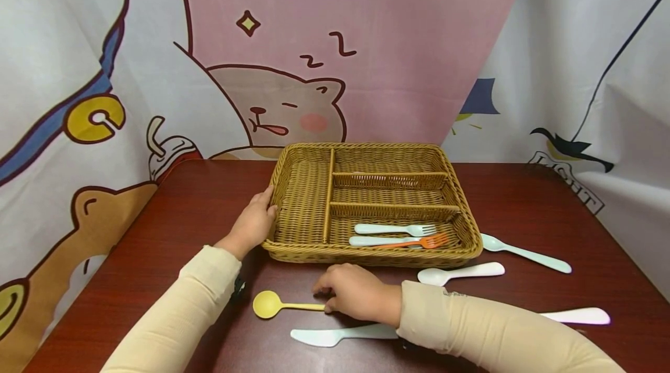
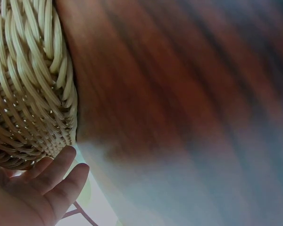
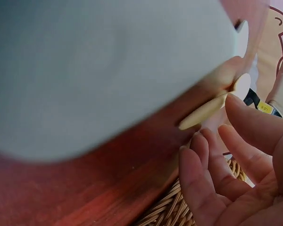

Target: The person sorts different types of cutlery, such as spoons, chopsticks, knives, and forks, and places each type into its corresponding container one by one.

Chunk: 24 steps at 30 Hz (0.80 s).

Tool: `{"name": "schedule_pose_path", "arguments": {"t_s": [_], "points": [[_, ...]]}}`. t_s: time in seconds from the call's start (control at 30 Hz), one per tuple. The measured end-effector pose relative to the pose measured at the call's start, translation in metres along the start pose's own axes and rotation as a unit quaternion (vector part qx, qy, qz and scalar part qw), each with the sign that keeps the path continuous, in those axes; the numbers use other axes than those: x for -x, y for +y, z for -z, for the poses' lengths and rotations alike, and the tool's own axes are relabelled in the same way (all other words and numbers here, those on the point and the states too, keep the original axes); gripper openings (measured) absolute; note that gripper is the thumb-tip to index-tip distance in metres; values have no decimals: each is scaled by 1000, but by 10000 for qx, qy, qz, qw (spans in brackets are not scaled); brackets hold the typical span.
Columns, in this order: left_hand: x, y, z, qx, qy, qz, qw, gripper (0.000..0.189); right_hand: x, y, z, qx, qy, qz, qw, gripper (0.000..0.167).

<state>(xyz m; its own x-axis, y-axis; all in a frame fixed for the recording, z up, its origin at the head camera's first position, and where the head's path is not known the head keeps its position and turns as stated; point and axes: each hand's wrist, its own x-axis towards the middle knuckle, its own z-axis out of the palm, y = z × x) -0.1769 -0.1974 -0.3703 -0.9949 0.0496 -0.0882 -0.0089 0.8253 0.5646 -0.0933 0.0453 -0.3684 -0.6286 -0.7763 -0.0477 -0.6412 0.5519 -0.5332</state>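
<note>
A yellow spoon (image 1: 267,305) lies on the table, bowl to the left. My right hand (image 1: 361,292) hovers at its handle end, the thumb by the tip; in the right wrist view the fingers are spread and loosely bent beside the spoon handle (image 3: 203,113), not closed round it. My left hand (image 1: 253,219) rests against the left side of a wicker basket (image 1: 300,198), fingers fairly straight along the wall (image 2: 33,80). In the basket's front right compartment lie a pale fork (image 1: 387,229), an orange fork (image 1: 434,241) and another pale utensil (image 1: 363,240) partly beneath it.
A mint knife (image 1: 319,337) lies in front of my right hand, its handle partly hidden by the sleeve. To the right are a white spoon (image 1: 434,276), a mint spoon (image 1: 534,256) and a white handle (image 1: 581,316). A printed curtain (image 1: 408,41) hangs behind the table.
</note>
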Motion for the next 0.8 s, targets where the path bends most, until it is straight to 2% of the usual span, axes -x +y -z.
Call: {"name": "schedule_pose_path", "arguments": {"t_s": [0.3, 0.8], "points": [[-1, -1, 0, -10, 35, -44, 10000, 58, 0, -2, 0, 17, -186, -33, 9998, 27], [-1, -1, 0, -82, 32, -63, 9999, 58, -4, -5, -3, 308, -230, 203, 9991, 22]]}}
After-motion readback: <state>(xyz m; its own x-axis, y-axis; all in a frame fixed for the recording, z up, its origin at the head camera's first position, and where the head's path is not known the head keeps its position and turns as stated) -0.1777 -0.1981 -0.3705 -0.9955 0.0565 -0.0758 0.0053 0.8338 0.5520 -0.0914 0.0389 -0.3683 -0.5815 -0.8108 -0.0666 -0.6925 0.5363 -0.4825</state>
